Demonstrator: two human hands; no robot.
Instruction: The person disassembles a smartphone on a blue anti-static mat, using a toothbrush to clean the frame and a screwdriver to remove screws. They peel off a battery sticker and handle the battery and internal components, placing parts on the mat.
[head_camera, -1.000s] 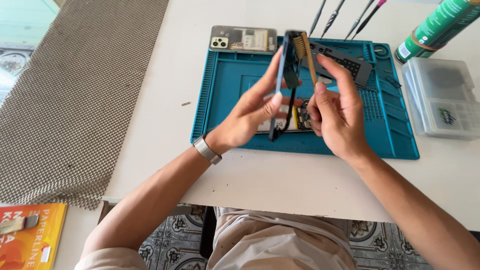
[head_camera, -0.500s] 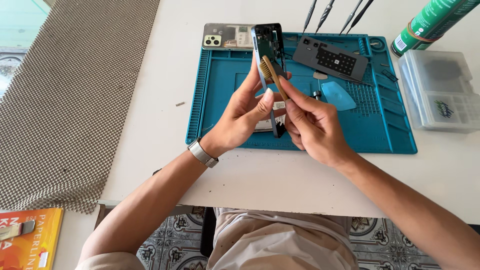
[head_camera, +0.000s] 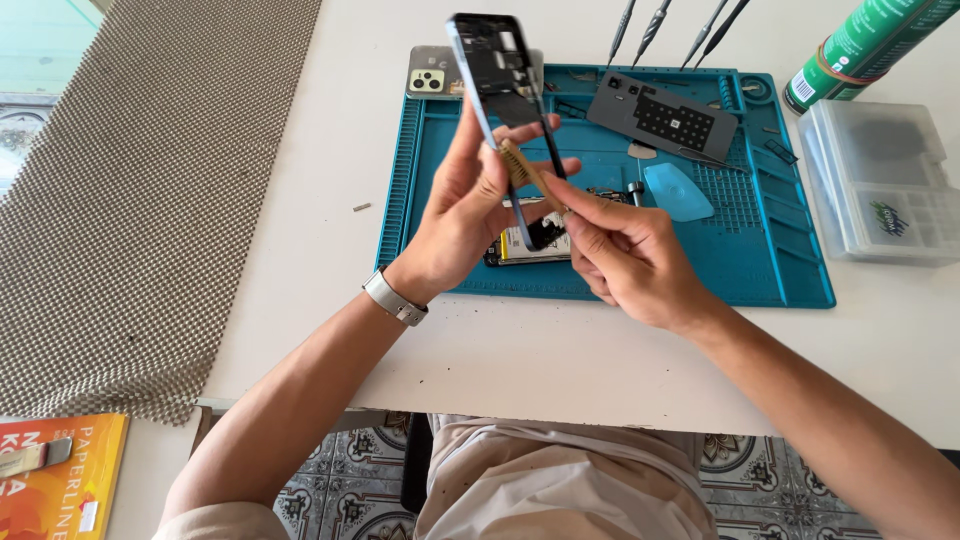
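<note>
- The left hand grips a stripped phone frame, holding it upright and slightly tilted above the teal work mat, just above the centre of the picture.
- The right hand is closed in a pinch around a small tan brush, whose head touches the frame's lower inner edge.
- On the mat under the hands lies an opened phone body; a grey back plate and a pale blue pick rest at the mat's upper right.
- A grey phone cover with camera holes sits at the mat's upper left edge, partly behind the frame.
- Risk, as I judge it: the frame is held by fingertips only, so hard brushing could twist it loose and drop it onto the opened body.
- Stiff bristles could also catch a thin part on the frame, or sweep grit down into the parts below.
- Hard to see: the hands cover most of the opened body, so its state stays unclear.
- The green can and the metal tools are cut off by the upper edge; the contents of the clear box at right are blurred.
</note>
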